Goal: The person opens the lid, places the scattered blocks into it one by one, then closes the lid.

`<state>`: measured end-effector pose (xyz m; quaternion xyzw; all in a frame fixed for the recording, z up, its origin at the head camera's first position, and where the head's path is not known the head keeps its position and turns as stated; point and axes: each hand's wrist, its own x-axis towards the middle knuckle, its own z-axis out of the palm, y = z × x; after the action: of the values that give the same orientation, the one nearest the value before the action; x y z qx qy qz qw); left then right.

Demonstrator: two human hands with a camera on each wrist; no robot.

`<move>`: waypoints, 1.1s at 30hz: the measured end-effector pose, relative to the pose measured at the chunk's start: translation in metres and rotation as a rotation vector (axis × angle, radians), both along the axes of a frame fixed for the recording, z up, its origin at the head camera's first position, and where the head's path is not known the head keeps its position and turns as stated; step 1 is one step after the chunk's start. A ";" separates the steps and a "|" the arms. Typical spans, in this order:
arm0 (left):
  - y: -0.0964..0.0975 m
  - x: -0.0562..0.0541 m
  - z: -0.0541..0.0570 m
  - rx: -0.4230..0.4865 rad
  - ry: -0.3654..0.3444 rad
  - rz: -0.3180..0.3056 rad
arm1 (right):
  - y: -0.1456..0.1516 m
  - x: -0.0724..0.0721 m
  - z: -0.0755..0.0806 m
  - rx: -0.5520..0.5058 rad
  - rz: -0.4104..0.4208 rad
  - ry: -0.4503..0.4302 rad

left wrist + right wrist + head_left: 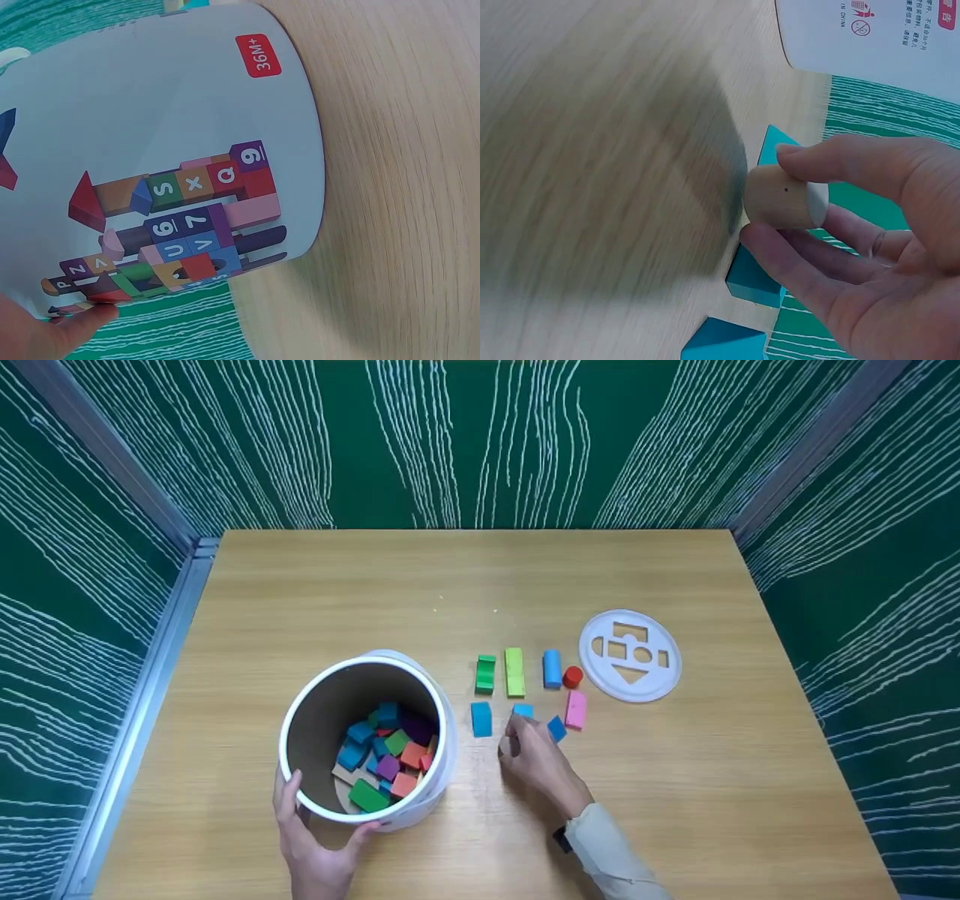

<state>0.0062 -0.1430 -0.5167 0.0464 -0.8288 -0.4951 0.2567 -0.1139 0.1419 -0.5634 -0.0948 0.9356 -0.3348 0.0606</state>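
Observation:
A white bucket point(447, 757) of coloured wooden blocks stands left of centre, its printed side point(172, 97) filling the left wrist view. My left hand point(319, 855) grips it near the front rim, fingers at the left and thumb against the front. Between thumb and fingers my right hand point(541, 761) pinches a plain wooden cylinder point(780, 196), close over the table. Just beyond that hand lies a blue block point(523, 710), partly covered by the fingers. A blue triangular block point(556, 728) is right of it, another blue block point(481, 720) to its left.
Farther back lie a green arch block point(485, 679), a lime block point(514, 673), a blue cylinder point(552, 669) and a red cylinder point(573, 677). A pink block point(575, 710) is nearer. The white lid point(660, 682) with shaped holes lies right of them. Green panels point(465, 442) surround the table.

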 end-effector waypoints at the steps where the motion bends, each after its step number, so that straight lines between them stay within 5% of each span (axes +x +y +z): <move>1: 0.000 0.000 0.000 -0.003 0.000 0.000 | 0.000 0.000 0.000 -0.004 0.005 0.008; 8: 0.001 0.001 -0.001 -0.012 0.009 0.009 | 0.002 0.002 0.002 -0.036 0.011 0.018; 15: 0.003 0.002 0.004 -0.016 -0.054 0.032 | 0.003 0.002 0.006 -0.083 -0.004 -0.024; 33: 0.002 0.001 0.002 -0.029 -0.043 0.028 | 0.004 0.001 0.020 -0.094 -0.014 -0.061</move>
<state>0.0068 -0.1413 -0.5145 0.0649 -0.8403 -0.4785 0.2465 -0.1126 0.1455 -0.5436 -0.0806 0.9171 -0.3816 0.0821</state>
